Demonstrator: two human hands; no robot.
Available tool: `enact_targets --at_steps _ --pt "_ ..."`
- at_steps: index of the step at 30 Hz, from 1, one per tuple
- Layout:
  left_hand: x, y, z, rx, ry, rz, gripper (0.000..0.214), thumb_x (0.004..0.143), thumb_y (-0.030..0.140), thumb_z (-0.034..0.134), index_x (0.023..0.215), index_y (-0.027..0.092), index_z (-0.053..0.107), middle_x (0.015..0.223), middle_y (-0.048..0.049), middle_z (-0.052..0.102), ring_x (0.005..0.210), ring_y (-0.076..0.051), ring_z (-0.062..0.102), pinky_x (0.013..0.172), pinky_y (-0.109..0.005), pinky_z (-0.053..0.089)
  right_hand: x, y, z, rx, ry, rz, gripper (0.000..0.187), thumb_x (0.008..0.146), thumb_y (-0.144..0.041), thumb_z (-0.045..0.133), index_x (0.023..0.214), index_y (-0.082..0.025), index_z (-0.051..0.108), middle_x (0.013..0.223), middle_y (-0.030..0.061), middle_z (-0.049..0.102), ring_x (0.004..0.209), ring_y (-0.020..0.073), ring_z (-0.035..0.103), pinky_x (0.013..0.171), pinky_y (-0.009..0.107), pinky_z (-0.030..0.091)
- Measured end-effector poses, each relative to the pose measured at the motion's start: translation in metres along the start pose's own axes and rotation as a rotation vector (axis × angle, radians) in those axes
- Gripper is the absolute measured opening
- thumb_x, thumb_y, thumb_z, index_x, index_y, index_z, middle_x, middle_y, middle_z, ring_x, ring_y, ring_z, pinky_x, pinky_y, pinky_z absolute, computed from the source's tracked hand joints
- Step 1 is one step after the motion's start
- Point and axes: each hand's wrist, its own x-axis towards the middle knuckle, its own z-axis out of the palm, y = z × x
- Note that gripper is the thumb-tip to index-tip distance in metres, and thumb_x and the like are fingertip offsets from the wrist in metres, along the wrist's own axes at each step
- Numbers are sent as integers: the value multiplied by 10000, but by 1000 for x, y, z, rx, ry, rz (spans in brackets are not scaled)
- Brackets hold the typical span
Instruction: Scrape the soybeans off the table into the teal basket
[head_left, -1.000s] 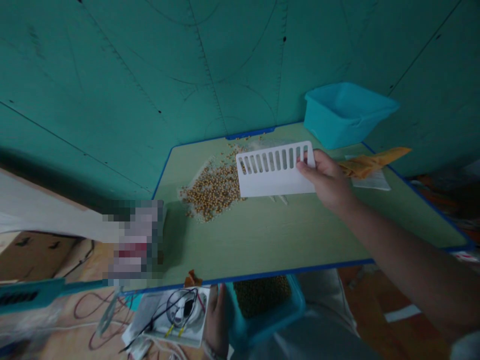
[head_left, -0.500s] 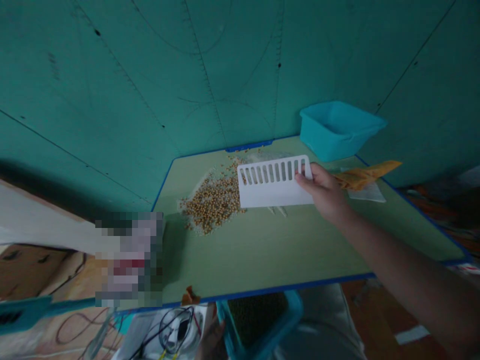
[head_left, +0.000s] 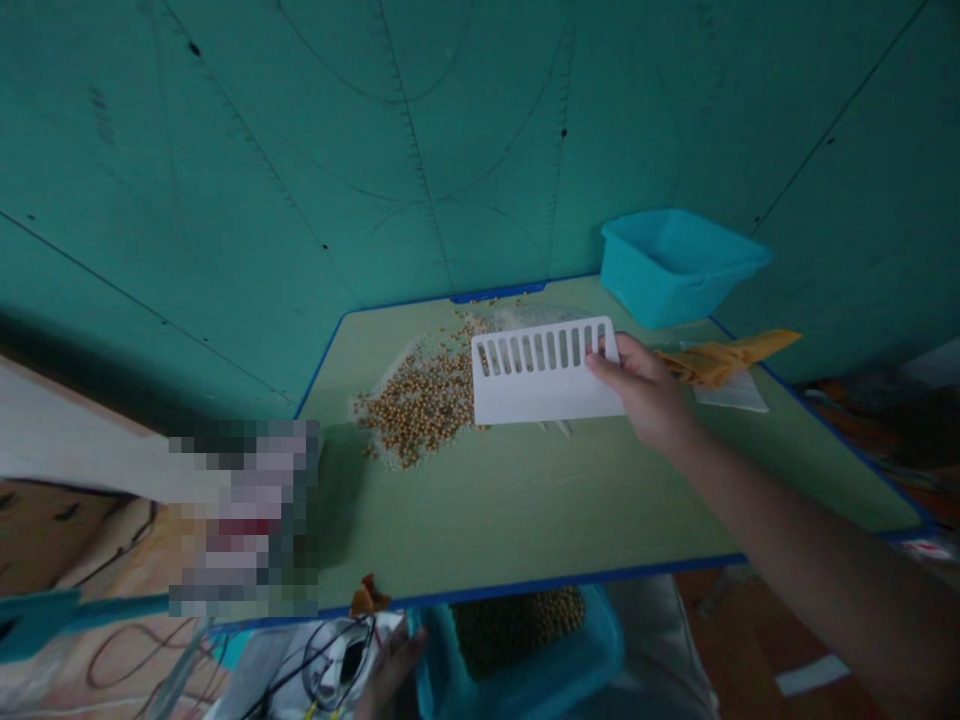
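My right hand [head_left: 643,389] grips the right end of a white slotted plastic scraper [head_left: 544,371], which stands on edge on the green board [head_left: 525,500]. Left of the scraper lies a heap of tan beans [head_left: 420,400] mixed with pale grains. My left hand [head_left: 386,675] is low at the near edge, against the left side of a teal tub [head_left: 525,655] full of beans held under the board's front edge. Its fingers are largely hidden.
An empty teal tub [head_left: 675,262] stands at the board's far right corner. Orange and white papers [head_left: 720,365] lie to its right front. A box with wires [head_left: 330,665] sits below at left. A teal wall rises behind.
The view has shifted slightly; the scraper and right hand stay by the bean heap. The left hand slid from the tub's side to lower left.
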Motion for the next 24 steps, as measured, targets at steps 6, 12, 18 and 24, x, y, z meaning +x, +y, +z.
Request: enact_targets --at_steps 6,12,18,24 --pt "5 16 41 -35 71 39 190 698 256 638 880 274 690 993 -20 720 1080 -267 558 928 -442 438 1 0 -1 2 0 -6 213 730 -393 562 837 -219 500 718 -17 523 615 137 495 556 270 378" --pt "3 23 63 -139 111 0 288 616 127 677 869 263 704 873 3 752 1071 -254 567 959 -380 413 2 4 -1 -28 32 -58 193 736 -378 553 839 -222 505 748 -8 541 648 150 510 580 286 394" --pt "2 25 64 -134 105 41 330 605 128 696 904 267 700 896 18 749 1096 -242 548 992 -360 372 2 7 -1 -33 41 -79 155 749 -350 554 831 -224 517 726 -11 532 647 147 501 594 293 396" --pt "2 25 65 -70 70 69 349 601 146 700 936 242 699 977 -10 732 1100 -269 542 983 -380 384 1 8 2 -7 10 -82 130 755 -333 548 809 -222 506 690 -23 504 615 134 477 564 272 380"
